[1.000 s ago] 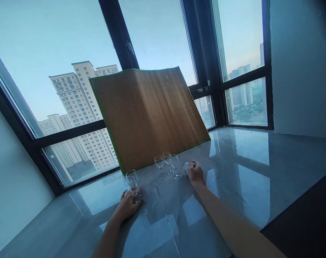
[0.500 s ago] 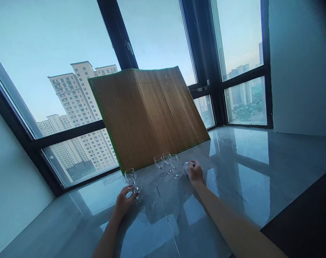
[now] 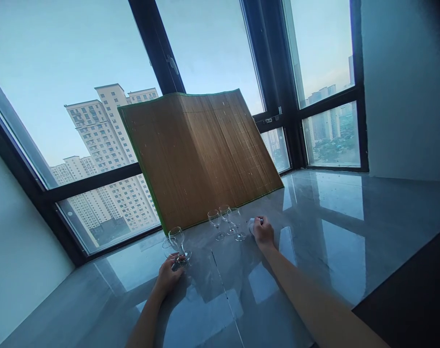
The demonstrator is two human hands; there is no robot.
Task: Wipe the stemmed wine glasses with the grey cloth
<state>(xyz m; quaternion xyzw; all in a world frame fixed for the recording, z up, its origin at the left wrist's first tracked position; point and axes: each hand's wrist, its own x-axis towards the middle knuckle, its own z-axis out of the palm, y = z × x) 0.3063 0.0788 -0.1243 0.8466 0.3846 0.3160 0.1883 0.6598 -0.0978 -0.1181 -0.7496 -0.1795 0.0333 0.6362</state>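
Note:
My left hand (image 3: 169, 274) is low at centre-left, its fingers closed at the stem of a small clear stemmed glass (image 3: 167, 248). The fingers partly cover that glass. Right beside it, a second stemmed glass (image 3: 176, 236) stands upright on the tiled surface. Three more clear glasses stand close together near the middle: a left one (image 3: 214, 219), a rear one (image 3: 224, 212) and a front one (image 3: 235, 220). To their right, my right hand (image 3: 264, 233) is closed around a small whitish thing (image 3: 251, 225) mostly hidden by the fingers.
A brown slatted mat (image 3: 201, 154) with green edging leans against the dark window frame (image 3: 278, 77) behind the glasses. The glossy grey tiled ledge (image 3: 314, 232) carries window reflections. Walls bound it at left and right, and a dark area (image 3: 412, 290) fills the lower right.
My left fingers have closed in more at the stem, and the glass there has shifted slightly left, its foot no longer showing right of the fingers. My right hand has stayed in place.

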